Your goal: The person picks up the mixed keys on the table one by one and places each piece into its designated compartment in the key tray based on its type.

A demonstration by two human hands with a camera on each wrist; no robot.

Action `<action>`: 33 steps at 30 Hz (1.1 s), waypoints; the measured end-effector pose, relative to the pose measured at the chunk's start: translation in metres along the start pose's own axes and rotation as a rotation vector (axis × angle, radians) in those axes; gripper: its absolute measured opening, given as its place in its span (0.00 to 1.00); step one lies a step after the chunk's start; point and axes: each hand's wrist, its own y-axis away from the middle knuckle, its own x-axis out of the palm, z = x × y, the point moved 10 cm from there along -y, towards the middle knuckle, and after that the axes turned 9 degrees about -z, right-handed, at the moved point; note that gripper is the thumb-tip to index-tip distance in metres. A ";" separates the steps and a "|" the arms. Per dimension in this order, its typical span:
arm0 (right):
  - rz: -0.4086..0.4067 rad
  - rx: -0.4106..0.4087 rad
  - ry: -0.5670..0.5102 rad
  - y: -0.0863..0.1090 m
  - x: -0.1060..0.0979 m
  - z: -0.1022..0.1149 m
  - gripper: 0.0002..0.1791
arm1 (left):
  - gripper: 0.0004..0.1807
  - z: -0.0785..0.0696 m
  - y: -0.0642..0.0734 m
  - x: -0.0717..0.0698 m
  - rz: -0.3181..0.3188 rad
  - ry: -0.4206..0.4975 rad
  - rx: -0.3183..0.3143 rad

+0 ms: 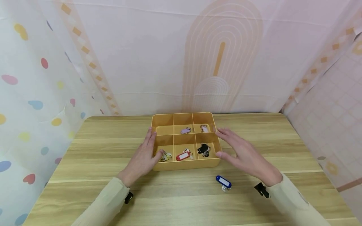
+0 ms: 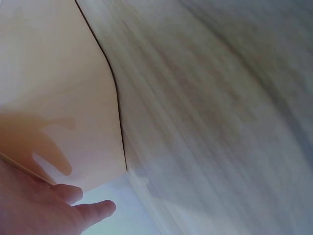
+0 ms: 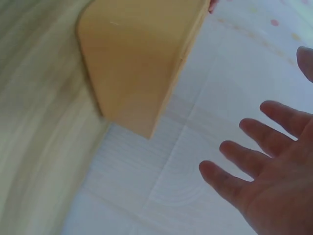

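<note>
A yellow-orange organizer box (image 1: 183, 165) with six-way dividers sits on the table. My left hand (image 1: 142, 157) is at its left wall, fingers extended along the rim and thumb over the front left compartment, beside a yellow key tag (image 1: 167, 156). At the right wall my right hand (image 1: 244, 154) has its fingers spread; the right wrist view shows them straight and apart from the box. Red (image 1: 183, 155) and black key tags (image 1: 202, 148) lie in the other front compartments. Behind them are a purple key tag (image 1: 185, 130) and a pale one (image 1: 205, 128).
A blue key tag (image 1: 223, 181) with a metal ring lies on the wooden table (image 1: 175, 201), in front of the box's right corner. The back left compartment shows a bare floor. Patterned cloth (image 1: 141, 62) hangs behind the table and along both sides.
</note>
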 end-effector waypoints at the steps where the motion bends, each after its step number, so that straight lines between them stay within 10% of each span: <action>1: 0.000 -0.008 -0.002 0.003 0.000 -0.001 0.38 | 0.44 0.000 0.000 0.000 -0.002 0.001 0.001; 33: 0.265 -0.045 -0.171 0.069 0.034 -0.022 0.23 | 0.44 -0.004 0.001 0.004 0.013 -0.005 -0.011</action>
